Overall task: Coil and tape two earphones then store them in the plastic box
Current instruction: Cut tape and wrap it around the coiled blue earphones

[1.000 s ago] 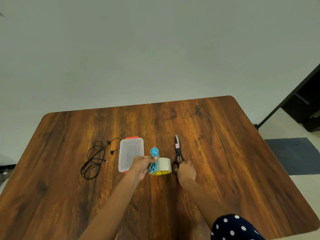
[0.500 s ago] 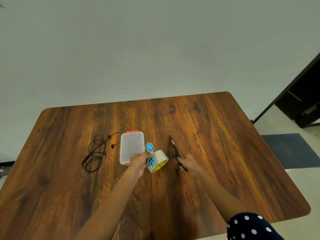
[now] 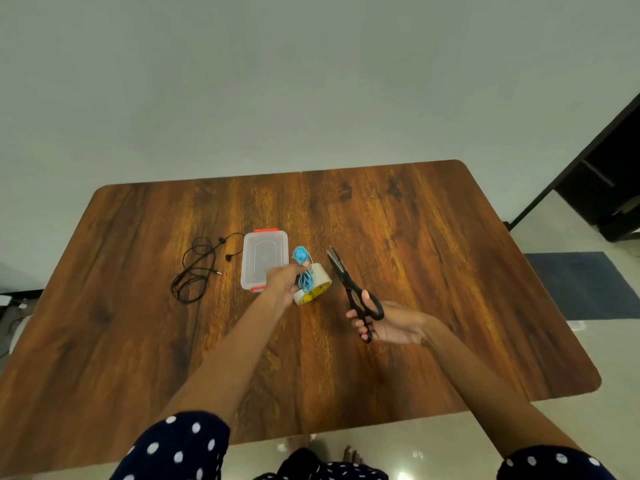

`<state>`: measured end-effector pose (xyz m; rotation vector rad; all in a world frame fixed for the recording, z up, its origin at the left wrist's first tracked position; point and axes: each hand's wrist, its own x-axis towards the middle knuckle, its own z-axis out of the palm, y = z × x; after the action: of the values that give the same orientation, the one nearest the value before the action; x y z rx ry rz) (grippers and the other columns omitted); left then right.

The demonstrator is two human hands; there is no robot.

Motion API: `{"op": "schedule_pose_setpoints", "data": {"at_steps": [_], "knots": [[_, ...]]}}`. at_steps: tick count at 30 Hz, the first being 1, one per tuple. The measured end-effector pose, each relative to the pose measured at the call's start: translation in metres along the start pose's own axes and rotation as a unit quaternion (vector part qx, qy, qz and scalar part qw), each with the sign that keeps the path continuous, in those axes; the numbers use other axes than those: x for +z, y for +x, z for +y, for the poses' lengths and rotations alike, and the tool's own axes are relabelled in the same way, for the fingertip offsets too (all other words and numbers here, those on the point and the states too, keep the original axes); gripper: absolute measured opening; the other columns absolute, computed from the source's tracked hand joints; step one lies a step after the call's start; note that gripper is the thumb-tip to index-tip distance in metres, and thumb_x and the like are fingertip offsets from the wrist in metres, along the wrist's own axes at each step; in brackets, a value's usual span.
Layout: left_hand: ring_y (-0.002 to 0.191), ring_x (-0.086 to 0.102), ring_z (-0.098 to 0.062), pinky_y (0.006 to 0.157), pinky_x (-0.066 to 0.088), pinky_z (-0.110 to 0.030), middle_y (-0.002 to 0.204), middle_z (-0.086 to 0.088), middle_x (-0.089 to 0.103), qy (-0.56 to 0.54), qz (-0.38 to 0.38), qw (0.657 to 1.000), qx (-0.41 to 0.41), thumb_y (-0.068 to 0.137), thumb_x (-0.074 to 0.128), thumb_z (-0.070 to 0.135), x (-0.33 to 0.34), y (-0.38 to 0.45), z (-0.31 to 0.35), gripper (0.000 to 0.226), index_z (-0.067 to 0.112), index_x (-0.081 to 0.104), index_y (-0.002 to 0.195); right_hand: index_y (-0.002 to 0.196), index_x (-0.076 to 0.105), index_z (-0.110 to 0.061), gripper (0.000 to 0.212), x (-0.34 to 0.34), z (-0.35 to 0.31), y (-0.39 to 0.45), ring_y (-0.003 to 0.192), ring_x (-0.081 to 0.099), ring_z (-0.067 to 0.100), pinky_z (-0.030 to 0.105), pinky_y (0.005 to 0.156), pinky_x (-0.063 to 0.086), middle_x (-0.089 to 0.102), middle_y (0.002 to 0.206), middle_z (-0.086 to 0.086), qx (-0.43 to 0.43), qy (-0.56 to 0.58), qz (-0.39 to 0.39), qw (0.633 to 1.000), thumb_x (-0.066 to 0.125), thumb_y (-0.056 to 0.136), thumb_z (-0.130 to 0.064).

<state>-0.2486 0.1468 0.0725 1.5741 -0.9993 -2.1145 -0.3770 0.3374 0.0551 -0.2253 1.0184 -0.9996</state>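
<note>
My left hand [image 3: 283, 279] grips a coiled blue earphone [image 3: 303, 269], held upright against a roll of pale tape with a yellow core [image 3: 314, 289] that also seems held in that hand. To its right, my right hand [image 3: 388, 323] holds black scissors [image 3: 353, 289] by the handles, lifted off the table, blades pointing up and away. A clear plastic box with orange clips [image 3: 265, 259] lies closed on the wooden table [image 3: 433, 271], just left of my left hand. A loose black earphone [image 3: 197, 271] is spread out further left.
The floor lies beyond the table's right and near edges, with a dark blue mat [image 3: 585, 284] at the right. Dark furniture [image 3: 609, 181] stands at the far right. My feet show below the table's near edge.
My right hand has picked the scissors up off the table and drawn them right and toward me. My left hand has tilted the tape roll and blue earphone up slightly.
</note>
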Motion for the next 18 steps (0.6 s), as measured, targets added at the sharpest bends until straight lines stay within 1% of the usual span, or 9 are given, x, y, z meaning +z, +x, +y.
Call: {"op": "schedule_pose_setpoints", "data": {"at_steps": [2,5,8,11,15,18], "knots": [[0.105,0.060,-0.027,0.088,0.051,-0.041,0.125,-0.018,0.059,0.010,0.000,1.000,0.003,0.085,0.065,0.000,0.004,-0.001,0.000,0.043,-0.006,0.051,0.125,0.105,0.056,-0.006,0.068,-0.003,0.009,-0.007,0.073,0.051,0.010,0.022,0.070,0.050,0.053,0.081,0.001,0.014,0.021,-0.050,0.998,0.065,0.071,-0.064],[0.115,0.057,-0.030,0.093,0.048,-0.042,0.129,-0.018,0.057,0.013,0.004,1.000,0.004,0.086,0.064,-0.001,0.000,0.000,0.001,0.043,-0.005,0.050,0.127,0.106,0.056,-0.007,0.071,-0.003,0.022,-0.013,0.077,0.052,0.011,0.022,0.074,0.050,0.054,0.086,0.002,0.031,0.056,-0.118,0.991,0.064,0.070,-0.068],[0.120,0.053,-0.032,0.091,0.047,-0.041,0.130,-0.020,0.055,-0.007,0.001,1.000,0.007,0.087,0.060,-0.004,-0.009,0.001,0.003,0.042,-0.006,0.048,0.128,0.107,0.056,-0.006,0.075,-0.001,0.034,-0.019,0.079,0.053,0.011,0.022,0.076,0.049,0.054,0.087,0.002,0.043,0.077,-0.155,0.984,0.062,0.070,-0.070],[0.122,0.053,-0.032,0.089,0.048,-0.040,0.132,-0.021,0.054,-0.007,0.002,1.000,0.007,0.088,0.059,-0.004,-0.017,0.001,0.003,0.044,-0.006,0.048,0.130,0.107,0.058,-0.005,0.078,0.003,0.043,-0.020,0.078,0.053,0.010,0.022,0.076,0.048,0.055,0.086,0.001,0.053,0.074,-0.172,0.981,0.060,0.068,-0.073],[0.117,0.055,-0.031,0.090,0.049,-0.042,0.132,-0.022,0.054,-0.012,0.008,1.000,0.001,0.087,0.060,-0.004,-0.024,0.000,0.003,0.043,-0.007,0.050,0.129,0.106,0.058,-0.004,0.081,0.014,0.052,-0.010,0.077,0.052,0.011,0.023,0.075,0.047,0.054,0.084,0.002,0.060,0.071,-0.177,0.980,0.060,0.068,-0.075],[0.121,0.054,-0.032,0.091,0.048,-0.042,0.131,-0.020,0.055,-0.022,0.010,1.000,-0.004,0.087,0.060,-0.005,-0.027,-0.001,0.003,0.043,-0.006,0.050,0.128,0.104,0.058,-0.004,0.080,0.023,0.055,0.002,0.076,0.052,0.012,0.024,0.074,0.047,0.054,0.084,0.003,0.052,0.085,-0.170,0.980,0.059,0.068,-0.075]]}}
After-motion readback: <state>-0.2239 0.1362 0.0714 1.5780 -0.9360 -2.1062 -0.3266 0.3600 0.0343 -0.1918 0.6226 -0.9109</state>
